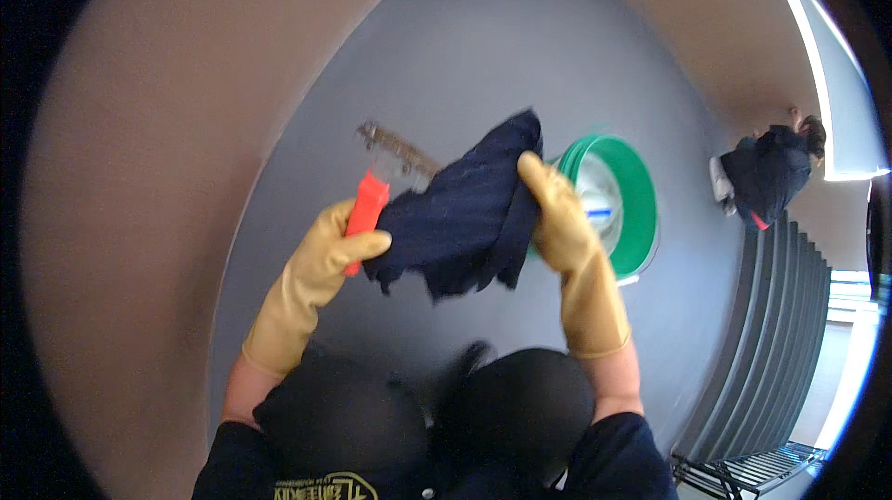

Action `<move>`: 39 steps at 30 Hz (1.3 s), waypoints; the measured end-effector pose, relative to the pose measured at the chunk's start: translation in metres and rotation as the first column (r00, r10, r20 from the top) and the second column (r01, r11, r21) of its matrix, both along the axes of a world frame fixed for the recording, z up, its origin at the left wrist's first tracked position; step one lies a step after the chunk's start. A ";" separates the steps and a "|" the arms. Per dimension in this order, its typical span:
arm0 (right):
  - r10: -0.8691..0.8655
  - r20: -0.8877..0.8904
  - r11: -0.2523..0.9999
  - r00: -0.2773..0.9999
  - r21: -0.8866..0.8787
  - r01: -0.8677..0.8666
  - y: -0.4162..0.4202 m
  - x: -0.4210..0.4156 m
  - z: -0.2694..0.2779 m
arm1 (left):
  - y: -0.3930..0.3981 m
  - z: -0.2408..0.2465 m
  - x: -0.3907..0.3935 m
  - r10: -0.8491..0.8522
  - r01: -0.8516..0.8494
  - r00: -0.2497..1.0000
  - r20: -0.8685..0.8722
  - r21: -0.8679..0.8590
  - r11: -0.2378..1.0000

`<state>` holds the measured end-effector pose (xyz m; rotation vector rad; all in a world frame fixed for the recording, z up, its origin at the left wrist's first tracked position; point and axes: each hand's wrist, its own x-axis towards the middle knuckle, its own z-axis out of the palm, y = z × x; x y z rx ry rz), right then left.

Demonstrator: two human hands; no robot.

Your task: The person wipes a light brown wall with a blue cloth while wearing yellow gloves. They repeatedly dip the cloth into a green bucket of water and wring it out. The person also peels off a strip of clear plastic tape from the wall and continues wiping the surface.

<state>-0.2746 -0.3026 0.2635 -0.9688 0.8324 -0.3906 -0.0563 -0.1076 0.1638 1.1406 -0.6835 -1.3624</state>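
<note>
My left hand (320, 256), in a tan rubber glove, grips a red plastic handle (366, 211) and one end of a dark blue cloth (460, 221). What the upper end of the handle carries is blurred. Between my hands the cloth is stretched, its lower edge ragged. The upper right part of it is pinched in my gloved right hand (554, 211). A brown strip-shaped thing (398, 146) lies on the grey floor beyond the cloth, which partly covers it. Just right of my right hand stands a green bucket (635, 200) with something whitish and a blue item inside.
Brown walls (139, 151) curve up at the left and upper right. A person in dark clothes (766, 169) is crouched or bent by the right wall. Grey ribbed panels (766, 319) and a black metal rack (752, 475) stand at the lower right.
</note>
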 end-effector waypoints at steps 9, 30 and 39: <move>0.025 0.229 0.923 0.973 0.368 -0.110 0.020 0.015 -0.005 | -0.009 0.007 -0.001 0.251 -0.279 0.950 -0.185 -0.144 0.949; -0.290 -0.668 0.362 0.686 -0.740 -0.567 0.027 0.052 -0.036 | -0.009 0.061 -0.032 -0.011 0.042 0.935 0.356 -0.080 0.996; -0.175 -0.626 -0.237 0.760 -0.722 -0.650 0.009 0.054 0.019 | 0.006 0.056 -0.002 0.316 -0.307 0.880 0.354 -0.083 0.948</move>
